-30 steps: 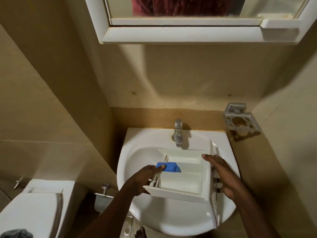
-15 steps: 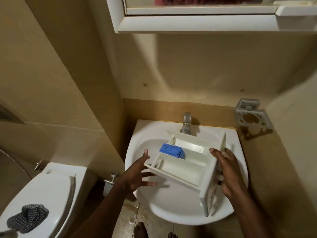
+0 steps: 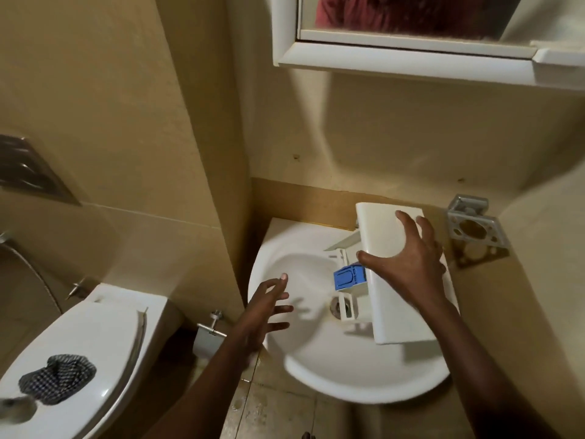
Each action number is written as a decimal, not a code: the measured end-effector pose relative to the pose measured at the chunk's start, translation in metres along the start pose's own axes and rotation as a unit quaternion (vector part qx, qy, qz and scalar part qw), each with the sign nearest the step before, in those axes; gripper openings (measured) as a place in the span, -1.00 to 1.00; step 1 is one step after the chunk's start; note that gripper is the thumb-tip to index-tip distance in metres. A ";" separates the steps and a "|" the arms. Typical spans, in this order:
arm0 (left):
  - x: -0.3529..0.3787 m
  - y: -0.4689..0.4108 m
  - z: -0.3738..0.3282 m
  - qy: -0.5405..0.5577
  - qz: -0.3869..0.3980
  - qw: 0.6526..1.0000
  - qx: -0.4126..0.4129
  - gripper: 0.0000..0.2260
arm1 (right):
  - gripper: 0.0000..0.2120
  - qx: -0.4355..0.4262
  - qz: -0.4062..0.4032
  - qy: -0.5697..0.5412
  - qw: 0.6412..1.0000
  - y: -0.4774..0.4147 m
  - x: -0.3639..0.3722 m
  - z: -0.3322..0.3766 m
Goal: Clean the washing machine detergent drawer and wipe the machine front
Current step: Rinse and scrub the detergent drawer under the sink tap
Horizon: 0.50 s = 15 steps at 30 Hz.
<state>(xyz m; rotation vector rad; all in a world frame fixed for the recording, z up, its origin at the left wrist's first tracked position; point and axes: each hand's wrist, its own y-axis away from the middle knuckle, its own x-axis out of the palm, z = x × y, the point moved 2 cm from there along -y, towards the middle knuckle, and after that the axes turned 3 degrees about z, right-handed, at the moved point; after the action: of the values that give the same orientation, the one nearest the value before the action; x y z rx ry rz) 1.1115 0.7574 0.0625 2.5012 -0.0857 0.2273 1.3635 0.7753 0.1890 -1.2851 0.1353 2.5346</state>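
The white detergent drawer (image 3: 380,236) is tipped up on its side over the white sink (image 3: 348,384), its flat front panel facing me. Its blue insert (image 3: 348,276) shows at the left, above the drain (image 3: 338,307). My right hand (image 3: 408,264) grips the front panel, thumb on its left edge and fingers spread over the face. My left hand (image 3: 269,308) hovers over the left side of the basin, fingers spread, holding nothing. The tap is hidden behind the drawer.
A toilet (image 3: 95,337) with closed lid stands at the lower left, with a dark checked cloth (image 3: 57,377) lying on it. A mirror cabinet (image 3: 411,52) hangs above the sink. A metal holder (image 3: 474,232) is fixed to the right wall, and a paper holder (image 3: 209,334) left of the sink.
The drawer has been turned from lying open-side-up to standing on its side. My left hand has let go of it and drawn back to the left. My view has swung left.
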 end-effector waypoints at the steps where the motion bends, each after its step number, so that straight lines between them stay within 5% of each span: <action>1: -0.003 0.005 0.001 0.001 0.005 1.000 0.005 -0.49 | -0.03 0.008 -0.004 -0.023 1.000 0.004 0.002 -0.002; 10: 0.004 0.051 0.015 0.046 0.100 0.994 -0.001 -0.07 | -0.07 0.074 -0.112 -0.258 0.957 0.045 0.004 -0.002; 15: 0.033 0.078 0.028 0.066 0.162 0.985 -0.005 -0.04 | -0.11 0.196 -0.163 -0.467 0.847 0.068 0.017 -0.004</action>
<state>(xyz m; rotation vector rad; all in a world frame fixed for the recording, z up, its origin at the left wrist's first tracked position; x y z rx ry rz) 1.1395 0.6779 0.0910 2.4437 -0.4396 0.5232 1.3368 0.7133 0.1692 0.1396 0.1806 2.3547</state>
